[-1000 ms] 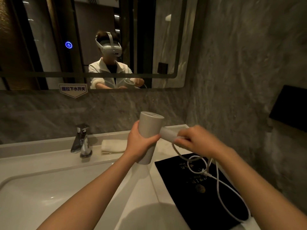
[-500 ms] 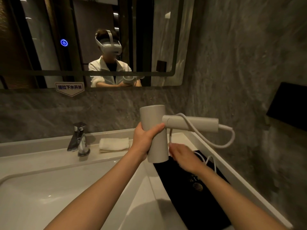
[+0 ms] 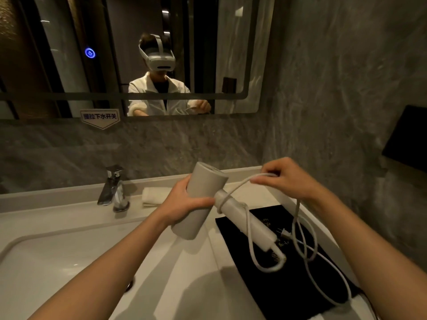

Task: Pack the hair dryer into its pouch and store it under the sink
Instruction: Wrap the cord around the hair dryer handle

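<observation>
Pouch (image 3: 272,282) right of sink (image 3: 57,262); dryer (image 3: 201,199) above.

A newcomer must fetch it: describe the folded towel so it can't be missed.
Start at the chrome faucet behind the white sink. Just to its right, on the ledge by the wall, lies the folded towel. It is small, pale and soft, unlike the flat black pouch nearer the front.

Two hands are in view: the left hand (image 3: 184,204) and the right hand (image 3: 286,179). One hair dryer (image 3: 203,199), with one white cord (image 3: 300,248) ending in one plug (image 3: 284,233). One black pouch (image 3: 284,280) lies on the bench (image 3: 196,262). One chrome tap (image 3: 113,190), one folded white towel (image 3: 153,196), one sink basin (image 3: 46,262), one mirror (image 3: 129,54), one blue-lit round button (image 3: 89,53) and one small sign (image 3: 100,117) below the mirror
</observation>
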